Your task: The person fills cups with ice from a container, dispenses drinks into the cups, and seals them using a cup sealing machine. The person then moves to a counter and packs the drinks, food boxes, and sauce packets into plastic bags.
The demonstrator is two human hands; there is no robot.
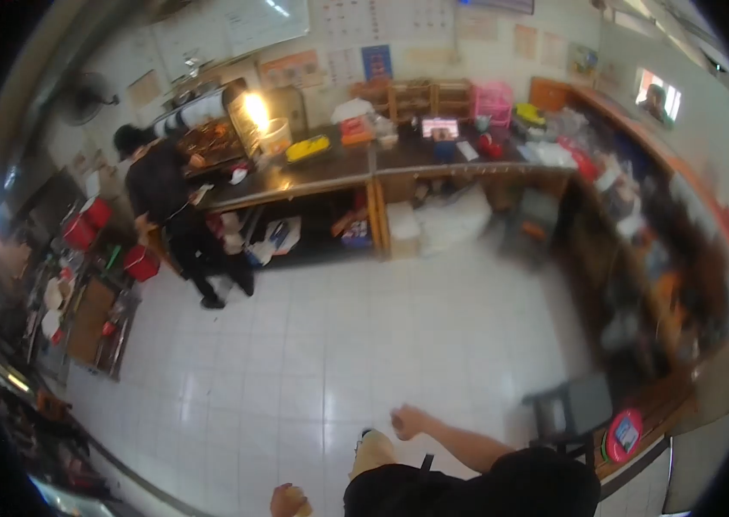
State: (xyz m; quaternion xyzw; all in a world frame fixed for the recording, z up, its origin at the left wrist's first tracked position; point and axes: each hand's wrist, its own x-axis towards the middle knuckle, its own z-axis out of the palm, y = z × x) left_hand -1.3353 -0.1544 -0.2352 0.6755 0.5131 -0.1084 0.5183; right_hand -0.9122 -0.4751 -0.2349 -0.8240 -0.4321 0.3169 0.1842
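Note:
My right hand (410, 422) is held out over the white tiled floor (287, 345), with its fingers curled into a loose fist and nothing visible in it. At the bottom edge, my left hand (290, 500) also looks closed; it is blurred, and I see nothing in it. Neither hand touches anything. Between them show my light-coloured trouser leg (373, 452) and my dark shirt (468, 491). Nearest to my right hand is a grey stool (571, 405), off to the right.
A person in dark clothes (179, 198) stands at the far counter (313, 168), facing a lit display case (218, 138). Red buckets (140, 263) stand at left. A cluttered counter runs along the right, with a pink round object (623, 433) beside the stool.

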